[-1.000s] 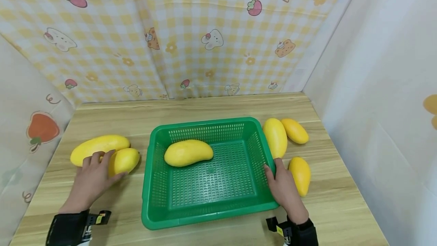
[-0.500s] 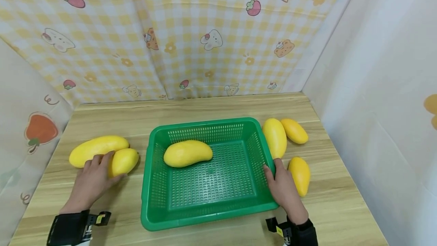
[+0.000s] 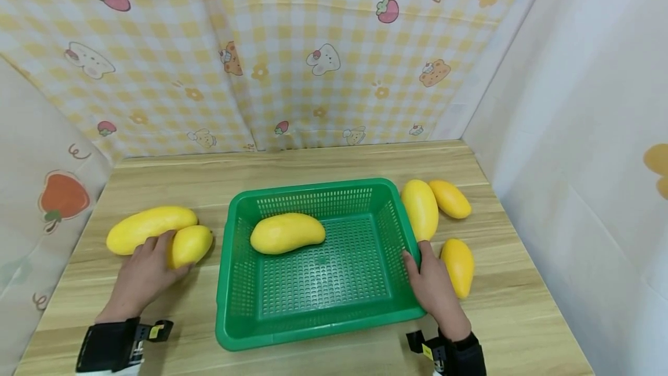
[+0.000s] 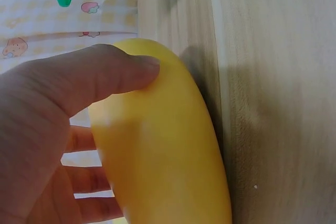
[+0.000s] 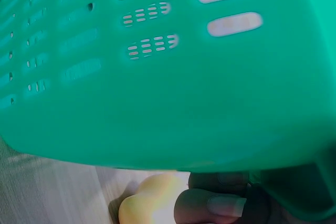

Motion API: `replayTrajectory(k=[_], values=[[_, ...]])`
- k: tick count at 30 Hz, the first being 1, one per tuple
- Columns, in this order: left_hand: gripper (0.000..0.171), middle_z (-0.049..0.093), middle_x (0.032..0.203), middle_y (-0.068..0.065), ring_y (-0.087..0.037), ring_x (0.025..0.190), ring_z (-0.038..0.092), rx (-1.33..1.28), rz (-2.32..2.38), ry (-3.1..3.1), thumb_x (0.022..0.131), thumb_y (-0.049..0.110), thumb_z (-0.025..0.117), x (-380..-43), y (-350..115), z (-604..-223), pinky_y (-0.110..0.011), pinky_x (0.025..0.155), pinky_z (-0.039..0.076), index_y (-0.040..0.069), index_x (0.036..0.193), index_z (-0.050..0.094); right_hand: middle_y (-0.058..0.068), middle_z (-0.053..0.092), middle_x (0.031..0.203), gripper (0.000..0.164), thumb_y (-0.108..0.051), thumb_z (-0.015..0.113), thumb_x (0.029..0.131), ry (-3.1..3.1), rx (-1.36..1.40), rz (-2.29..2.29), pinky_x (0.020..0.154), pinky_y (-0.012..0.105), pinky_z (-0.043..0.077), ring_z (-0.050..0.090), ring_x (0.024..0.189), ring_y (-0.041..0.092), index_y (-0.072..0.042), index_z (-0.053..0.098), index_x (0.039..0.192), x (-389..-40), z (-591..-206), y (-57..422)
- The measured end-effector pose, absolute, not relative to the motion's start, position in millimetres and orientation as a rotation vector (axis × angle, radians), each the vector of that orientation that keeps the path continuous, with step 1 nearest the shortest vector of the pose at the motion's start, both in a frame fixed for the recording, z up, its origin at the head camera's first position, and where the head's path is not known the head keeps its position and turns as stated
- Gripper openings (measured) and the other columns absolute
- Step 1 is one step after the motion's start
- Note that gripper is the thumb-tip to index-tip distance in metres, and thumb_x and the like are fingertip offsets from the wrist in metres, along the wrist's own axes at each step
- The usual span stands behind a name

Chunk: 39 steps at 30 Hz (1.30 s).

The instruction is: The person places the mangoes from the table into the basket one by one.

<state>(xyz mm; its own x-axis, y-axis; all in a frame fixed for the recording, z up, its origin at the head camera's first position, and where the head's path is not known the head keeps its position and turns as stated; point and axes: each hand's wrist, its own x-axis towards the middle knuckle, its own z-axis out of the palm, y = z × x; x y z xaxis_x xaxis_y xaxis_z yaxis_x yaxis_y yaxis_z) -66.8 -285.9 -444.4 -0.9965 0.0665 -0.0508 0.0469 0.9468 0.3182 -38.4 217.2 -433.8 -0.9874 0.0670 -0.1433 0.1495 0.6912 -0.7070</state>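
Note:
On the left of the head view, my left hand (image 3: 148,274) holds a small yellow mango (image 3: 190,245), its thumb at the near side. In the left wrist view the thumb (image 4: 100,74) lies over that mango (image 4: 163,150), while other fingers show behind it. A longer yellow mango (image 3: 148,228) lies just beyond. My right hand (image 3: 435,289) grips the right rim of a green plastic basket (image 3: 323,289). Fingertips (image 5: 210,205) show under the basket wall (image 5: 173,114) in the right wrist view. One large mango (image 3: 287,234) lies inside the basket, toward its left.
To the basket's right lie a large mango (image 3: 420,209) against its side, a smaller one (image 3: 450,199) behind, and another (image 3: 458,268) beside my right hand. The wooden table (image 3: 511,306) meets a checked cloth (image 3: 313,91) at the back and white cloths at both sides.
The left fingers have drawn slightly back from the longer mango and closer in around the small one. The right hand, the basket and the other mangoes stay in place.

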Motion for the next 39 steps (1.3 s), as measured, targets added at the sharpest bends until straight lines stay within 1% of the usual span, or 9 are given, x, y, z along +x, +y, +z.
replayTrajectory(k=[6,18,25,28,32,39], values=[[0.080,0.046,0.109,-0.040,-0.052,0.092,0.048,0.083,0.486,3.050,0.075,0.027,0.079,-66,-283,-446,-0.065,0.071,0.039,-0.013,0.131,0.038,0.006,0.049,0.067,0.028,-0.028,0.048,0.102,2.792,0.174,-1.178,0.047,0.030,0.043,0.049,0.052,0.016,-0.001,0.046,0.111,-38,-433,217],[0.083,0.043,0.114,-0.040,-0.053,0.096,0.045,0.066,0.497,3.032,0.073,0.027,0.080,-68,-283,-447,-0.067,0.072,0.038,-0.014,0.130,0.037,0.006,0.050,0.068,0.029,-0.028,0.048,0.102,2.782,0.188,-1.190,0.047,0.030,0.043,0.049,0.053,0.015,-0.001,0.046,0.111,-37,-434,217],[0.084,0.044,0.112,-0.038,-0.050,0.092,0.047,-0.009,0.523,3.028,0.073,0.033,0.080,-66,-282,-445,-0.061,0.063,0.043,-0.013,0.130,0.038,0.005,0.048,0.067,0.026,-0.027,0.049,0.102,2.782,0.190,-1.200,0.047,0.030,0.042,0.049,0.053,0.016,-0.002,0.046,0.110,-37,-435,217],[0.086,0.045,0.111,-0.038,-0.049,0.091,0.047,-0.026,0.526,3.026,0.073,0.036,0.079,-67,-283,-443,-0.060,0.060,0.043,-0.013,0.130,0.038,0.005,0.048,0.067,0.027,-0.027,0.049,0.102,2.780,0.192,-1.205,0.047,0.030,0.042,0.049,0.053,0.016,-0.002,0.046,0.111,-37,-435,217],[0.084,0.046,0.109,-0.036,-0.048,0.089,0.048,-0.025,0.514,3.065,0.072,0.036,0.079,-65,-282,-440,-0.059,0.058,0.043,-0.012,0.128,0.040,0.005,0.048,0.067,0.030,-0.030,0.048,0.102,2.779,0.186,-1.211,0.047,0.030,0.042,0.048,0.053,0.016,-0.002,0.046,0.111,-37,-434,217],[0.082,0.047,0.108,-0.036,-0.050,0.088,0.047,0.102,0.491,3.276,0.063,0.029,0.084,-61,-274,-428,-0.063,0.056,0.042,-0.010,0.123,0.045,0.005,0.047,0.067,0.028,-0.030,0.048,0.102,2.771,0.189,-1.212,0.047,0.030,0.042,0.048,0.053,0.016,-0.003,0.046,0.110,-38,-434,218]])
